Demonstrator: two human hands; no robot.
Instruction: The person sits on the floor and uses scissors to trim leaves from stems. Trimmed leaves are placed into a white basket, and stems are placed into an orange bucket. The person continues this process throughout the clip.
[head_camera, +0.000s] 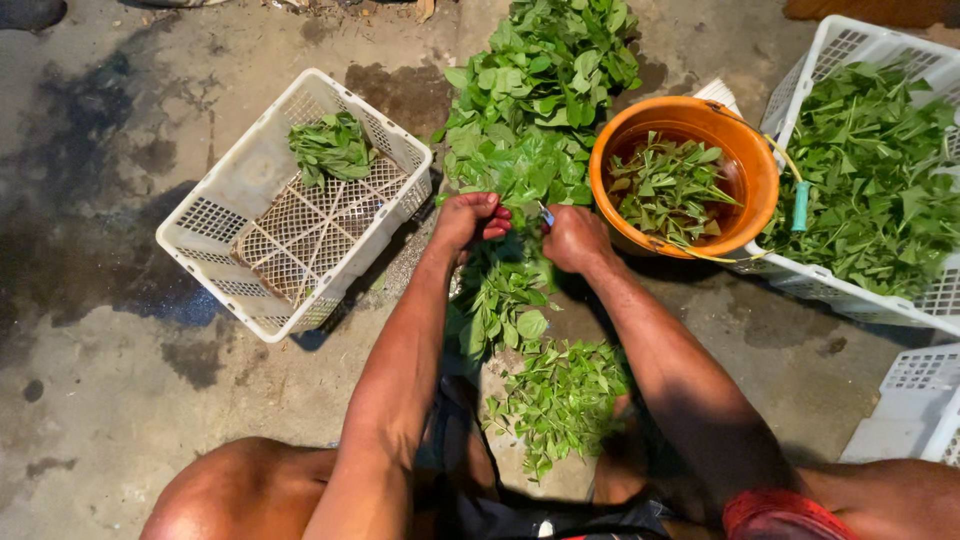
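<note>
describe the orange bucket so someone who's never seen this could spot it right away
Start at the big white crate heaped with green leaves on the right side of the concrete floor. Pressed against its left wall, just beyond the person's right hand, stands the orange bucket, round, with some leafy stems in water inside. It is the only round, coloured container; the others are white, square-cornered mesh crates.

A rough grey concrete floor (110, 400) fills the view, mottled with dark damp stains (70, 240) toward its left edge and a brown wet patch (405, 95) near the top. Bits of dry debris (330, 10) lie along the top edge. The light is bright and even, casting short soft shadows.
</note>
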